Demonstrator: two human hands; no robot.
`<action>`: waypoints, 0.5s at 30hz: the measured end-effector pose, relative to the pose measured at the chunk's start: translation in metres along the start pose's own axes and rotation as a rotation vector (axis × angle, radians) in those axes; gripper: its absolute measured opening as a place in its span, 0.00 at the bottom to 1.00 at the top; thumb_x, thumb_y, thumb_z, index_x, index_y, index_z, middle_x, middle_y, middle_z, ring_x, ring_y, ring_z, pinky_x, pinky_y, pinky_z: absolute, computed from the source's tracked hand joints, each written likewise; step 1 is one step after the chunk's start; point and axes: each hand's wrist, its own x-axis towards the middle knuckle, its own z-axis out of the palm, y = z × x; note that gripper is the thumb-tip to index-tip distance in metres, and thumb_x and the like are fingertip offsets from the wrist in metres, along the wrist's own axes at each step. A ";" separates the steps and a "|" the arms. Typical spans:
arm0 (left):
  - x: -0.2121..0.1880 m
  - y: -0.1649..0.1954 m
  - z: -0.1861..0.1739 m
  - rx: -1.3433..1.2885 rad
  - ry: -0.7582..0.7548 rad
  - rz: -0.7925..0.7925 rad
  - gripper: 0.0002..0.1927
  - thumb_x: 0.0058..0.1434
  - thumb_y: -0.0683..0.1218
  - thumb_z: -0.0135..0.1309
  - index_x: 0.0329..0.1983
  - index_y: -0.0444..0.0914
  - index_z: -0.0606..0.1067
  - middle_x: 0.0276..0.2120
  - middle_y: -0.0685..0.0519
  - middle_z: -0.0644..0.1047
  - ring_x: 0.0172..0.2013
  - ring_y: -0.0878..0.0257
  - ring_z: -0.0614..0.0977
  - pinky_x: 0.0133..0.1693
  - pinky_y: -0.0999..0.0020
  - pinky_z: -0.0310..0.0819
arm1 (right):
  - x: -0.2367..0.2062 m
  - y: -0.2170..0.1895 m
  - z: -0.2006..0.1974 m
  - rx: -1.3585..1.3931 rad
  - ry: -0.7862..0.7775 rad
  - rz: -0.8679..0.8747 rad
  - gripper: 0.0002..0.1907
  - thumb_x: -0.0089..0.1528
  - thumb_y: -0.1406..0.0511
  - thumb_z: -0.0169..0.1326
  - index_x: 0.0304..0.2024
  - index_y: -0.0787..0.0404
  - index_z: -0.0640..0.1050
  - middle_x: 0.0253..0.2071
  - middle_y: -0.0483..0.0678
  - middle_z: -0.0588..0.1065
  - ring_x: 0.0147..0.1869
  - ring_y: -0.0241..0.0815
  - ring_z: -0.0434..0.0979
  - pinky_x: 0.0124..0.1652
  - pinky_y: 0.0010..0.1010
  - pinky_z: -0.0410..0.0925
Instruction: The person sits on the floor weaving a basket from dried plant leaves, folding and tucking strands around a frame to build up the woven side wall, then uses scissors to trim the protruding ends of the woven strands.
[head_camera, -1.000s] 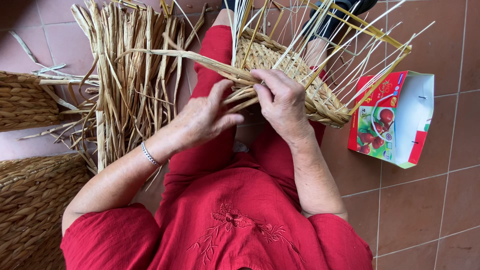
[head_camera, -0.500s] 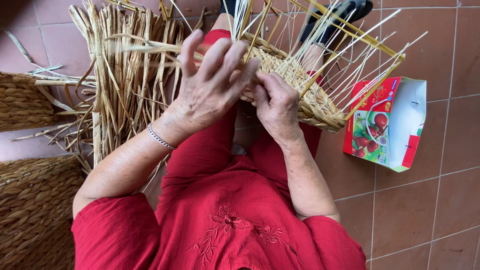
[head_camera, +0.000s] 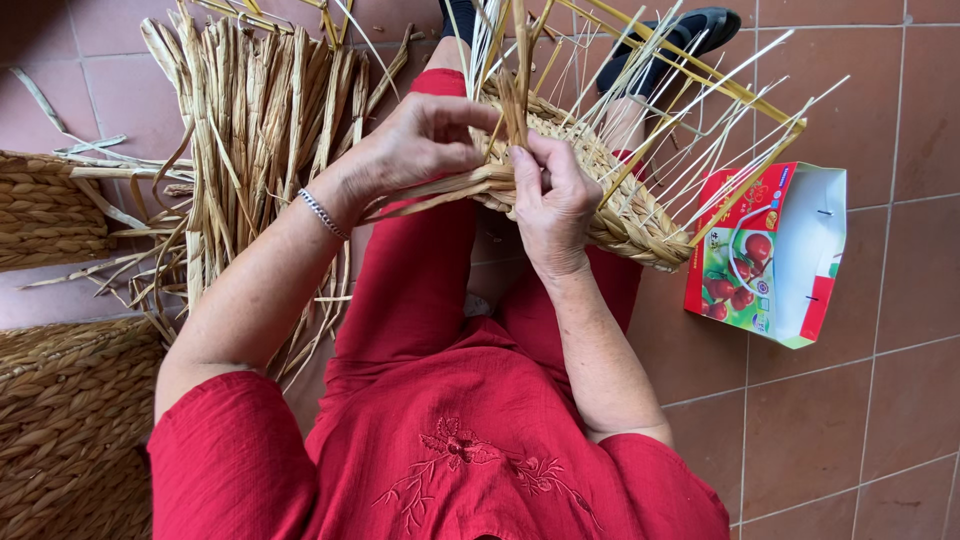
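Both hands, left (head_camera: 425, 140) and right (head_camera: 548, 195), were closed on flat tan straw strands (head_camera: 440, 190) at the rim of the half-woven straw basket (head_camera: 625, 205) on the lap. Loose straw bundle (head_camera: 250, 130) crowded the left edge; tiled floor (head_camera: 860, 420) lay open rightward.

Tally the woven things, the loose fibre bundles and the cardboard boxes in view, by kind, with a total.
Half-woven basket, held by left hand and right hand: 1
Finished woven pieces at the left edge: 2
Loose straw bundle: 1
Cardboard box: 1
Total: 5
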 end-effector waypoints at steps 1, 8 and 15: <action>0.001 -0.003 -0.001 -0.082 0.001 0.038 0.22 0.68 0.40 0.56 0.65 0.35 0.73 0.50 0.53 0.82 0.46 0.73 0.81 0.50 0.74 0.78 | 0.001 -0.001 0.002 -0.059 0.003 -0.066 0.05 0.66 0.73 0.61 0.44 0.64 0.79 0.33 0.47 0.81 0.31 0.34 0.80 0.32 0.25 0.72; 0.007 -0.031 0.014 -0.580 -0.069 0.015 0.22 0.75 0.43 0.51 0.69 0.32 0.71 0.50 0.53 0.80 0.40 0.73 0.80 0.43 0.78 0.77 | 0.013 -0.013 -0.011 -0.303 -0.310 -0.218 0.07 0.63 0.73 0.61 0.44 0.62 0.82 0.37 0.51 0.80 0.41 0.50 0.82 0.40 0.39 0.73; -0.008 -0.032 0.044 -0.827 0.394 0.057 0.14 0.71 0.39 0.53 0.58 0.32 0.71 0.37 0.52 0.81 0.26 0.72 0.74 0.28 0.79 0.68 | 0.006 -0.014 -0.022 -0.100 -0.285 -0.213 0.10 0.67 0.74 0.58 0.51 0.63 0.81 0.49 0.52 0.78 0.48 0.47 0.81 0.47 0.33 0.75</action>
